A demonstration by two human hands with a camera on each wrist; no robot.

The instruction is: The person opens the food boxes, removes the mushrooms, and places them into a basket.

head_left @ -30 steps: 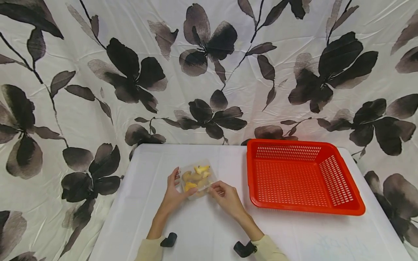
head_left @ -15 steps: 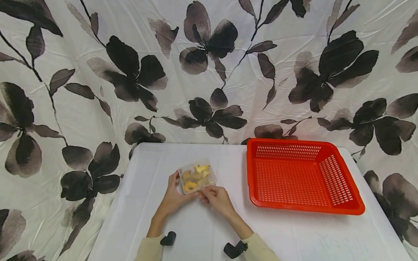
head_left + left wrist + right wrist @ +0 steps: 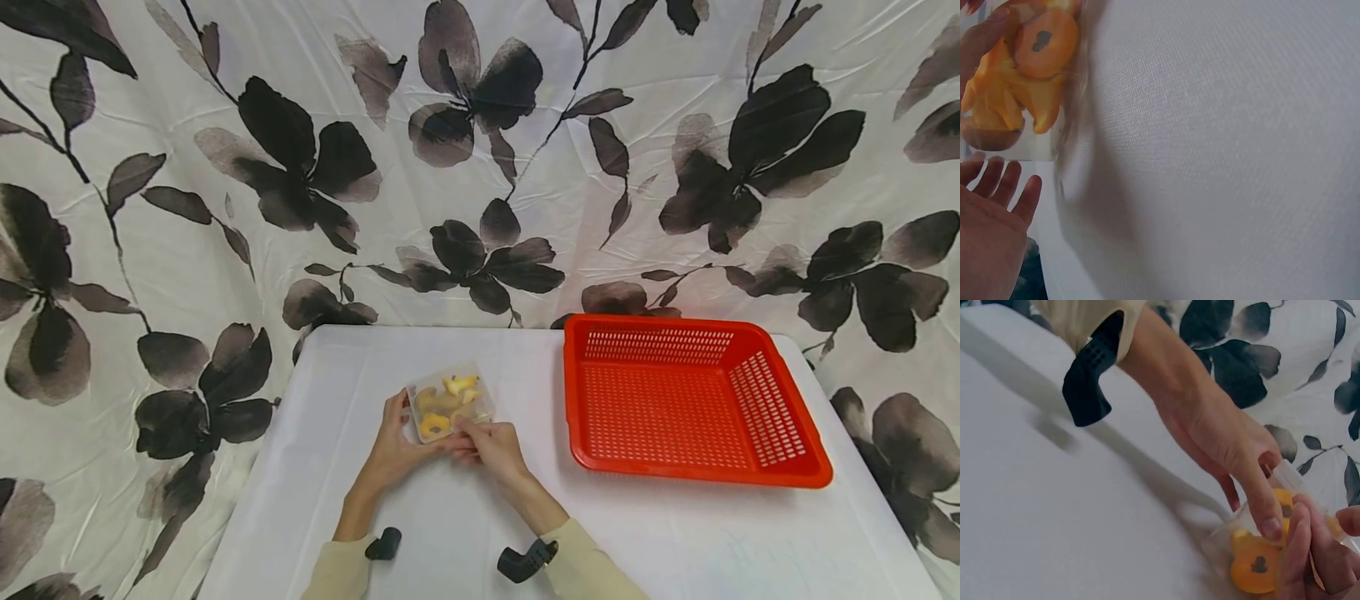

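A clear plastic box [image 3: 480, 392] sits between both hands above the white table, tilted slightly. Through its walls show several small yellow and orange figures [image 3: 1254, 565], at least one with a rounded, bear-like outline and a grey patch. My left hand [image 3: 393, 450] grips the box's left side, thumb along the near edge and fingers on the far side. In the left wrist view the left hand [image 3: 988, 240] has its fingertips at the box's end. My right hand [image 3: 497, 450] pinches the near edge with its thumb on top, beside the left thumb; its other fingers are partly hidden.
A red perforated plastic basket [image 3: 667, 417] stands on the right of the white-covered table [image 3: 637, 533]. Behind the table hangs a white curtain [image 3: 300, 50] with dark flowers. A black wrist strap [image 3: 383, 543] sits at the left cuff, another [image 3: 525, 560] at the right.
My right hand has slid left along the box's near edge, from its right corner to beside my left thumb. The box and left hand have barely moved.
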